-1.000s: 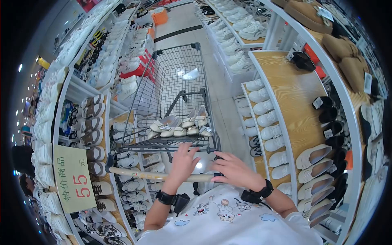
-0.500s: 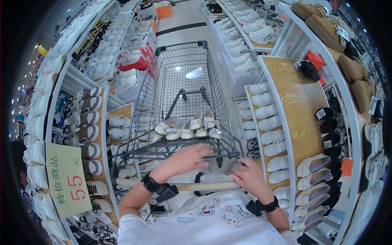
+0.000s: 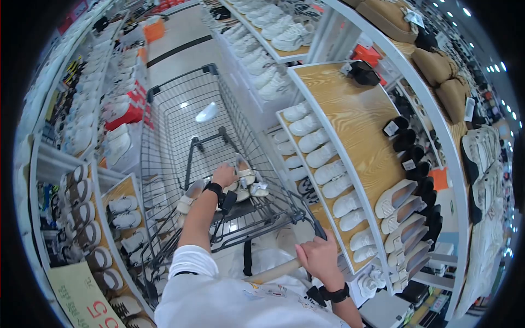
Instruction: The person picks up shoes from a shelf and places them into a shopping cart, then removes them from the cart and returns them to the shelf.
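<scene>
A grey wire shopping cart (image 3: 191, 136) stands in front of me, with several cream flat shoes (image 3: 258, 189) on its near ledge. My left hand (image 3: 224, 175) reaches over the cart's near rail into this group. Its fingers curl down onto one of the shoes, and the hand and wrist hide part of the group. At the near right corner of the cart, my right hand (image 3: 320, 255) is closed around the cart handle (image 3: 276, 270), thumb toward the left. Both wrists wear black straps.
Shelves of white shoes (image 3: 330, 170) line the right, with a wooden display top (image 3: 350, 115) and brown shoes (image 3: 437, 68) above. On the left are more shoe racks (image 3: 82, 218) and a yellow price sign (image 3: 82, 295). The aisle floor (image 3: 183, 41) runs ahead between them.
My left hand has moved forward from above the handle down to the shoes in the cart. My right hand stays at the handle. The view has tilted and shifted right.
</scene>
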Tool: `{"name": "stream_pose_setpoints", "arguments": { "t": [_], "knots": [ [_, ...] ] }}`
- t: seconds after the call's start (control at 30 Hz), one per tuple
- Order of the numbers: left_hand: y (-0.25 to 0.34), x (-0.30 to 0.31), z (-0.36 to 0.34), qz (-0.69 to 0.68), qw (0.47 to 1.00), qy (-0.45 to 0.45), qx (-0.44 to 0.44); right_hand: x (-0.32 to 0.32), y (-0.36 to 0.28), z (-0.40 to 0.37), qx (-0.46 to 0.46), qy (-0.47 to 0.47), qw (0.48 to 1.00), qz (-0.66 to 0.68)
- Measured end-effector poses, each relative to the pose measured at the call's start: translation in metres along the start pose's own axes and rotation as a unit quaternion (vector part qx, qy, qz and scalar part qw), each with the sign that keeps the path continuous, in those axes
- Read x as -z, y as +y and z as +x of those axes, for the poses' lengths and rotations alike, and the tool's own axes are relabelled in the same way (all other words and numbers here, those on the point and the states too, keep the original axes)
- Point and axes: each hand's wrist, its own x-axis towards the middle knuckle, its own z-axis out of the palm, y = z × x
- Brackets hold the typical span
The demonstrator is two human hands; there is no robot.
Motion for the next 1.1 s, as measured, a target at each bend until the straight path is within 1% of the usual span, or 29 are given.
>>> {"name": "stream_pose_setpoints", "arguments": {
  "t": [0.03, 0.07, 0.13, 0.17, 0.2, 0.23, 0.3, 0.37, 0.43, 0.47, 0.5, 0.53, 0.6, 0.63, 0.7, 0.73, 0.77, 0.8, 0.83, 0.87, 0.9, 0.93, 0.97, 1.03, 1.1],
  "knots": [
    [0.011, 0.001, -0.004, -0.035, 0.999, 0.009, 0.026, 0.0, -0.002, 0.0, -0.013, -0.002, 1.0, -0.001],
    [0.02, -0.004, -0.002, -0.037, 0.999, 0.004, 0.016, 0.0, -0.004, 0.0, -0.025, -0.004, 1.0, -0.001],
    [0.031, -0.014, 0.0, -0.166, 0.976, -0.018, 0.142, 0.001, -0.004, 0.0, -0.031, -0.005, 0.999, -0.008],
    [0.023, -0.031, 0.011, -0.189, 0.976, -0.01, 0.11, 0.001, -0.005, 0.0, -0.034, -0.006, 0.999, -0.008],
    [0.015, -0.049, 0.019, -0.188, 0.976, -0.013, 0.108, 0.0, -0.006, 0.001, -0.035, -0.008, 0.999, -0.007],
    [0.013, -0.053, 0.02, -0.196, 0.974, -0.007, 0.115, 0.0, -0.007, 0.001, -0.037, -0.008, 0.999, -0.007],
    [0.005, -0.055, 0.025, -0.202, 0.972, -0.001, 0.122, 0.0, -0.008, 0.003, -0.032, -0.013, 0.999, -0.002],
    [-0.009, -0.057, 0.033, -0.26, 0.96, -0.023, 0.106, -0.002, -0.008, 0.004, -0.032, -0.017, 0.999, -0.006],
    [-0.018, -0.053, 0.038, -0.241, 0.965, -0.044, 0.094, -0.002, -0.008, 0.004, -0.032, -0.025, 0.999, -0.009],
    [-0.022, -0.049, 0.039, -0.225, 0.969, -0.061, 0.081, 0.001, -0.008, 0.005, -0.014, -0.056, 0.998, -0.008],
    [-0.024, -0.041, 0.037, -0.223, 0.97, -0.06, 0.081, 0.003, -0.007, 0.008, 0.005, -0.086, 0.996, -0.008],
    [-0.026, -0.032, 0.033, -0.233, 0.969, -0.056, 0.068, 0.008, -0.005, 0.01, 0.004, -0.084, 0.996, -0.007],
    [-0.032, -0.013, 0.028, -0.24, 0.968, -0.051, 0.052, 0.018, -0.002, 0.016, 0.092, -0.102, 0.99, 0.009],
    [-0.038, 0.001, 0.026, -0.236, 0.97, -0.046, 0.03, 0.018, -0.002, 0.019, 0.089, -0.1, 0.991, 0.009],
    [-0.039, 0.035, 0.014, -0.254, 0.966, -0.027, -0.031, 0.017, 0.001, 0.02, 0.142, -0.1, 0.985, 0.008],
    [-0.045, 0.045, 0.01, -0.241, 0.968, -0.016, -0.064, 0.016, 0.001, 0.021, 0.132, -0.098, 0.986, 0.006],
    [-0.049, 0.057, 0.01, -0.226, 0.969, -0.004, -0.102, 0.015, 0.0, 0.023, 0.133, -0.12, 0.984, 0.005],
    [-0.043, 0.079, 0.001, -0.178, 0.979, 0.006, -0.095, 0.013, 0.0, 0.024, 0.131, -0.14, 0.981, 0.003],
    [-0.033, 0.104, -0.014, -0.152, 0.983, 0.037, -0.1, 0.012, -0.001, 0.026, 0.13, -0.126, 0.984, 0.0],
    [-0.031, 0.116, -0.021, -0.138, 0.982, 0.076, -0.107, 0.01, -0.001, 0.026, 0.11, -0.118, 0.987, -0.006],
    [-0.024, 0.129, -0.034, -0.161, 0.967, 0.147, -0.133, 0.007, -0.002, 0.027, 0.112, -0.108, 0.988, 0.011],
    [-0.017, 0.142, -0.046, -0.128, 0.964, 0.186, -0.138, 0.005, -0.003, 0.029, 0.116, -0.096, 0.988, 0.029],
    [-0.003, 0.158, -0.063, -0.134, 0.955, 0.211, -0.16, 0.004, -0.005, 0.03, 0.1, -0.085, 0.991, 0.027],
    [0.016, 0.18, -0.089, -0.112, 0.949, 0.234, -0.179, 0.002, -0.004, 0.037, 0.12, -0.086, 0.988, 0.048],
    [0.027, 0.193, -0.105, -0.16, 0.942, 0.228, -0.186, -0.003, -0.003, 0.043, 0.111, -0.07, 0.989, 0.06]
  ]
}}
